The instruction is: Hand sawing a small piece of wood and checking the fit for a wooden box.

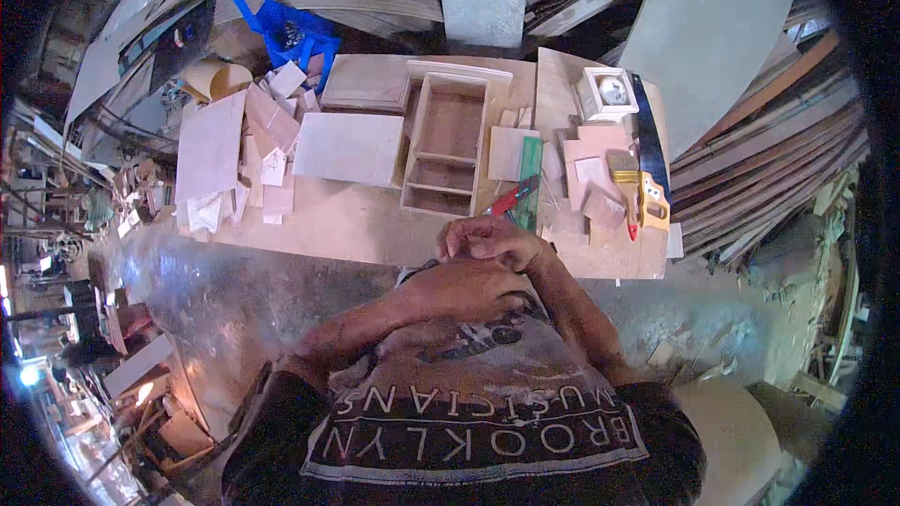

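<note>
Both my hands are close together in front of my shirt, at the near edge of the wooden worktable (pixel 356 230). My right hand (pixel 492 241) lies over the left wrist area, its fingers curled in; whether anything is inside them is hidden. Below it, my left hand (pixel 469 289) reaches across my body with bent fingers, and its grip is also hidden. Just beyond the right hand lie a red and black hand tool (pixel 512 198) and a green strip (pixel 529 178). Past them sits an open wooden box with compartments (pixel 453 122).
Pale wood panels (pixel 349 150) and offcuts (pixel 272 122) cover the table's left. At right are a handsaw (pixel 653 201), a brush (pixel 622 167) and a white square frame (pixel 609 94). A blue bag (pixel 292 33) hangs behind; stacked boards (pixel 769 164) lean at the right.
</note>
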`<state>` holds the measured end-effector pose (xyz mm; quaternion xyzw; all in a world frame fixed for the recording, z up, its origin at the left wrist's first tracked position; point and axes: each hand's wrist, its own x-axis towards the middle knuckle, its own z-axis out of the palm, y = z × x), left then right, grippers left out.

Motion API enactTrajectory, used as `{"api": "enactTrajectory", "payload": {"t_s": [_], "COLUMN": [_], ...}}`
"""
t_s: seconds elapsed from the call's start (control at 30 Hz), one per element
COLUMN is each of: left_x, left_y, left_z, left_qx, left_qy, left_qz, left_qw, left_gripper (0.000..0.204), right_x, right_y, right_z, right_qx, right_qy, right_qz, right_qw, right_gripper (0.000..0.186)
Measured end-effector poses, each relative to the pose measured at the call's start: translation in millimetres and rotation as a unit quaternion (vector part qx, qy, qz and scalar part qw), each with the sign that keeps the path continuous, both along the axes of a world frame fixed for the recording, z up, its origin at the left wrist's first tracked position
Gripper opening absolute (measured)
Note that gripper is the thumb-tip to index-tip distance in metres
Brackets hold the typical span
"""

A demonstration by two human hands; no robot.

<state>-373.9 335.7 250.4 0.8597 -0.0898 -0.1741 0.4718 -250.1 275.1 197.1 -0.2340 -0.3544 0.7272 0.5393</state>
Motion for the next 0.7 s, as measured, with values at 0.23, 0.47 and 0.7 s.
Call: {"api": "enactTrajectory", "payload": {"t_s": [0.23, 0.47, 0.7], "left_x": [17, -6, -17], "left_y": [-17, -10, 12], "left_z": [15, 9, 22], "left_qx": [-0.187, -0.301, -0.303], "left_qy": [-0.092, 0.005, 0.032], "left_qz": [-0.104, -0.169, -0.202], "left_qw": [0.973, 0.939, 0.931], "left_gripper": [0.036, 0.034, 0.037], "right_x": [-10, -41, -51], "right_y": [1, -7, -11], "right_z": [44, 34, 26], "right_qx": [0.060, -0.003, -0.029], "right_qy": [-0.072, -0.104, -0.176], "right_qz": [0.001, -0.083, -0.123], "right_qw": [0.996, 0.991, 0.976], "right_gripper": [0.046, 0.032, 0.025]}}
